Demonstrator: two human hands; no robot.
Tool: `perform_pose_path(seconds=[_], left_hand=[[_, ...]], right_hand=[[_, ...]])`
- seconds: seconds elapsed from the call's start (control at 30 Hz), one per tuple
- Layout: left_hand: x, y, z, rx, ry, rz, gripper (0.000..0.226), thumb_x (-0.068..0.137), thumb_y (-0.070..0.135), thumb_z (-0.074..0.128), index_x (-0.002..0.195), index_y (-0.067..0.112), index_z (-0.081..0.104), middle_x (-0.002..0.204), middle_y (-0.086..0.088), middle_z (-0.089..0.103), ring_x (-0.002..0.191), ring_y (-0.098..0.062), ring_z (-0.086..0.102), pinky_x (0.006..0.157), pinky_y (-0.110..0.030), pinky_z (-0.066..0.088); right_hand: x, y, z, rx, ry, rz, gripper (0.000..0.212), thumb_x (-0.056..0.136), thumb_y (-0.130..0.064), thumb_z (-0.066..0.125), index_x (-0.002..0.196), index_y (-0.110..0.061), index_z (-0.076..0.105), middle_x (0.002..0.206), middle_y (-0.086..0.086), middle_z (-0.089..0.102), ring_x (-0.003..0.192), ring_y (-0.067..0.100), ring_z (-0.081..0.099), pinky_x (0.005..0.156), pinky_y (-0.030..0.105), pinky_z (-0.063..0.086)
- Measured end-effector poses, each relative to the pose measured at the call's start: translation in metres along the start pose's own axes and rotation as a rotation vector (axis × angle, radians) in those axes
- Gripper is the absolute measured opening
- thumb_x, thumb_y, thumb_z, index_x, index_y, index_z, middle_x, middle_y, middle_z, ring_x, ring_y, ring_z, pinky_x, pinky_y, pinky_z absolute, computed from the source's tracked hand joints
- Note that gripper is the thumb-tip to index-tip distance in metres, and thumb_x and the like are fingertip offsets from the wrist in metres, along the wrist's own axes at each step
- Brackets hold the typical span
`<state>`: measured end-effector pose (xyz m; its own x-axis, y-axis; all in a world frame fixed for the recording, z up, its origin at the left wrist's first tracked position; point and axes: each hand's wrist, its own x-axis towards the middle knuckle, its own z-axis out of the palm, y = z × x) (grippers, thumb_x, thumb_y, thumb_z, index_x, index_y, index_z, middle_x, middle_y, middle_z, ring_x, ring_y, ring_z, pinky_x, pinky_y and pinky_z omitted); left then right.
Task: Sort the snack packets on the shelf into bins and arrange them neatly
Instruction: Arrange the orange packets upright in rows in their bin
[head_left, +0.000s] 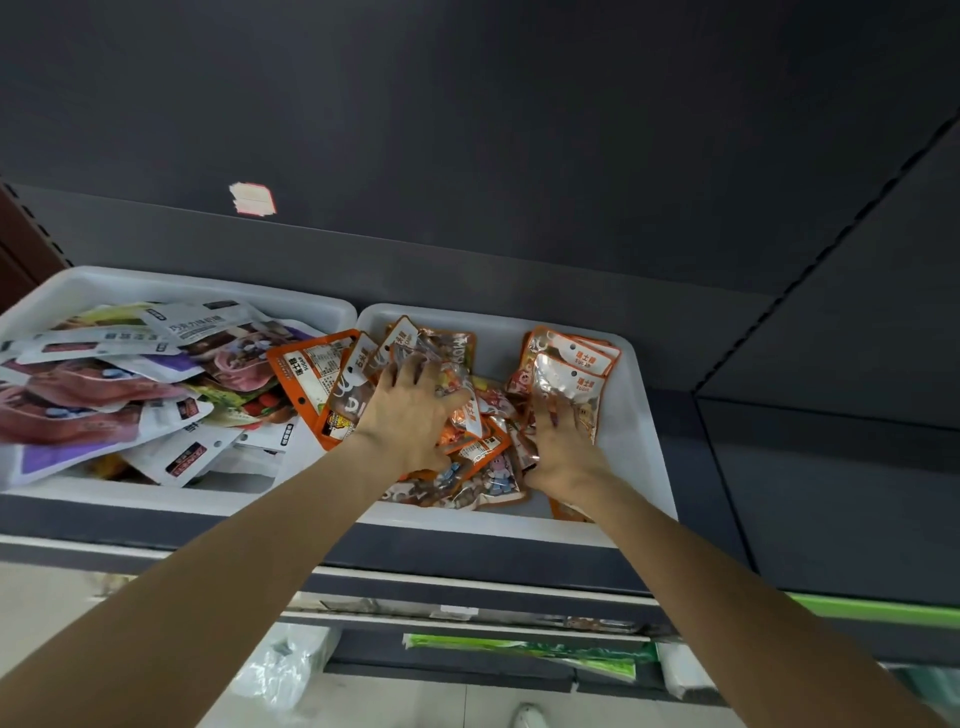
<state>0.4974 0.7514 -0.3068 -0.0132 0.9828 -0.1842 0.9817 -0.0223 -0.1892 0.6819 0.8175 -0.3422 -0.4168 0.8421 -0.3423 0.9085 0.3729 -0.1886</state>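
Observation:
Two white bins stand side by side on a dark shelf. The right bin (641, 415) holds a jumble of orange snack packets (483, 452). My left hand (415, 410) lies on the middle of that pile, fingers spread and curled over clear-fronted orange packets (431, 348). My right hand (563, 447) presses on the right side of the pile, its fingers on the lower part of an upright stack of orange packets (571, 369). The left bin (171, 286) is filled with white, purple and pink packets (104, 395). One orange packet (311, 374) leans across the divide between the bins.
The dark shelf back panel (467, 156) carries a torn price sticker (252, 199). Below the shelf edge (467, 551) lie lower shelves with green packaging (519, 649) and plastic bags (280, 670). A dark side panel (857, 312) closes the right.

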Motion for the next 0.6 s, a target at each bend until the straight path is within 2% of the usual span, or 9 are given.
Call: perform_pose_path(seconds=[0.07, 0.1, 0.17, 0.2, 0.3, 0.37, 0.43, 0.5, 0.6], left_hand=[[0.001, 0.000, -0.001, -0.015, -0.003, 0.000, 0.085, 0.077, 0.058, 0.066, 0.145, 0.032, 0.021, 0.154, -0.017, 0.015, 0.142, -0.041, 0.013, 0.115, -0.057, 0.018], [0.001, 0.000, -0.002, -0.023, -0.005, 0.002, 0.085, 0.077, 0.059, 0.065, 0.145, 0.033, 0.021, 0.154, -0.017, 0.016, 0.142, -0.041, 0.013, 0.115, -0.057, 0.017], [0.002, -0.001, -0.004, -0.042, -0.015, 0.008, 0.087, 0.076, 0.063, 0.064, 0.146, 0.034, 0.021, 0.154, -0.017, 0.018, 0.142, -0.041, 0.014, 0.115, -0.056, 0.017], [0.001, -0.002, -0.005, -0.050, -0.019, 0.012, 0.089, 0.075, 0.066, 0.063, 0.146, 0.034, 0.021, 0.154, -0.017, 0.019, 0.142, -0.041, 0.015, 0.115, -0.056, 0.018], [-0.002, -0.005, -0.008, -0.093, -0.010, 0.030, 0.087, 0.074, 0.074, 0.056, 0.146, 0.036, 0.024, 0.154, -0.015, 0.021, 0.142, -0.039, 0.017, 0.115, -0.055, 0.019], [-0.005, -0.009, -0.008, -0.174, 0.006, 0.027, 0.077, 0.078, 0.076, 0.047, 0.144, 0.040, 0.028, 0.155, -0.011, 0.022, 0.143, -0.035, 0.016, 0.115, -0.053, 0.019], [-0.005, -0.014, -0.008, -0.273, 0.018, 0.023, 0.060, 0.087, 0.068, 0.038, 0.143, 0.045, 0.031, 0.156, -0.007, 0.022, 0.144, -0.032, 0.014, 0.115, -0.050, 0.016], [-0.004, -0.018, -0.010, -0.351, 0.008, 0.026, 0.047, 0.096, 0.055, 0.032, 0.142, 0.047, 0.032, 0.156, -0.004, 0.022, 0.145, -0.029, 0.014, 0.116, -0.049, 0.014], [-0.001, -0.022, -0.013, -0.431, -0.018, 0.039, 0.046, 0.099, 0.045, 0.036, 0.145, 0.040, 0.032, 0.156, -0.002, 0.025, 0.144, -0.028, 0.018, 0.117, -0.046, 0.018]], right_hand=[[-0.003, 0.005, -0.008, 0.006, 0.029, 0.037, 0.099, 0.079, -0.023, 0.073, 0.150, -0.020, 0.004, 0.152, 0.015, 0.011, 0.136, 0.036, 0.031, 0.100, 0.043, 0.042], [-0.005, 0.007, -0.012, 0.008, 0.040, 0.065, 0.088, 0.079, -0.024, 0.073, 0.146, -0.017, 0.018, 0.145, 0.016, 0.025, 0.127, 0.033, 0.043, 0.095, 0.040, 0.045], [-0.008, 0.009, -0.022, -0.013, 0.057, 0.096, 0.054, 0.081, -0.023, 0.071, 0.127, -0.011, 0.044, 0.124, 0.012, 0.050, 0.106, 0.026, 0.057, 0.082, 0.033, 0.049], [-0.010, 0.008, -0.027, -0.029, 0.067, 0.100, 0.041, 0.083, -0.020, 0.069, 0.118, -0.010, 0.051, 0.116, 0.011, 0.056, 0.099, 0.024, 0.059, 0.077, 0.031, 0.049], [-0.013, 0.004, -0.038, -0.030, 0.080, 0.082, 0.020, 0.086, -0.010, 0.064, 0.105, -0.006, 0.058, 0.102, 0.013, 0.060, 0.090, 0.026, 0.062, 0.070, 0.029, 0.049], [-0.015, 0.001, -0.047, -0.018, 0.091, 0.060, 0.011, 0.086, -0.006, 0.062, 0.097, -0.006, 0.059, 0.092, 0.013, 0.058, 0.083, 0.025, 0.060, 0.063, 0.027, 0.046], [-0.015, -0.001, -0.056, 0.012, 0.135, 0.021, 0.007, 0.085, -0.004, 0.061, 0.092, -0.003, 0.062, 0.083, 0.011, 0.055, 0.075, 0.023, 0.056, 0.054, 0.023, 0.041], [-0.015, -0.005, -0.065, 0.063, 0.174, -0.014, 0.008, 0.084, -0.003, 0.061, 0.090, -0.002, 0.066, 0.084, 0.010, 0.059, 0.072, 0.020, 0.055, 0.055, 0.023, 0.041], [-0.016, -0.016, -0.077, 0.184, 0.226, -0.018, 0.011, 0.085, -0.006, 0.061, 0.078, 0.001, 0.066, 0.078, 0.011, 0.060, 0.067, 0.020, 0.055, 0.049, 0.020, 0.036]])
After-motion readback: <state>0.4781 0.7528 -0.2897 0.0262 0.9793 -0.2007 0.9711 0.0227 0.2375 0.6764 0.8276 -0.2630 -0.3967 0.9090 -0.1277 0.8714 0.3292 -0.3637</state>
